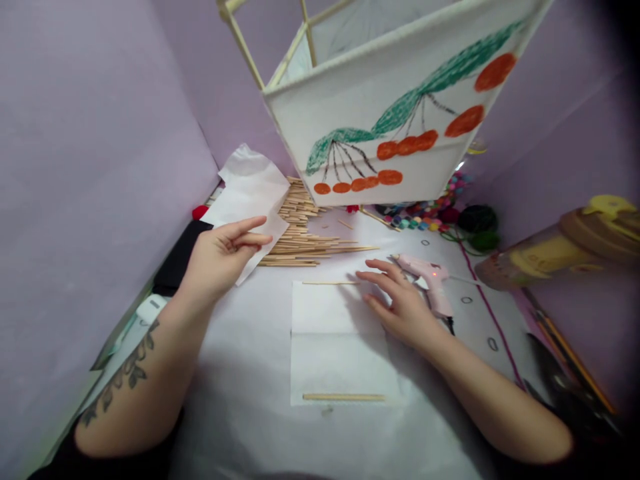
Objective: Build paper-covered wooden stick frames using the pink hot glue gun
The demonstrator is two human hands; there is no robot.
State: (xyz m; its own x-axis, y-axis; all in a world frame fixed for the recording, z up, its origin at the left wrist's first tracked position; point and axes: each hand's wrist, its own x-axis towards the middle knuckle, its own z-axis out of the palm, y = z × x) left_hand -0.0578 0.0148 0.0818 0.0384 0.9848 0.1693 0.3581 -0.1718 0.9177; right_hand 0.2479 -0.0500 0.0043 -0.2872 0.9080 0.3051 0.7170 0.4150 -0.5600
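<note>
A creased white sheet (340,353) lies flat on the white table surface. One thin wooden stick (345,397) rests along its near edge and another (327,283) along its far edge. My right hand (400,303) is over the sheet's far right part, fingers apart and holding nothing. Up at the left, my left hand (223,257) hovers near a loose white sheet (253,183), its fingers spread with nothing visible between them. A pink glue gun (425,277) with a small red light lies just beyond my right hand.
A white panel (365,120) with drawn orange fruits and green leaves, on a wooden frame, fills the upper view. Many sticks (300,243) lie behind the sheet. Yarn (477,220) and a lidded cup (560,247) are at right.
</note>
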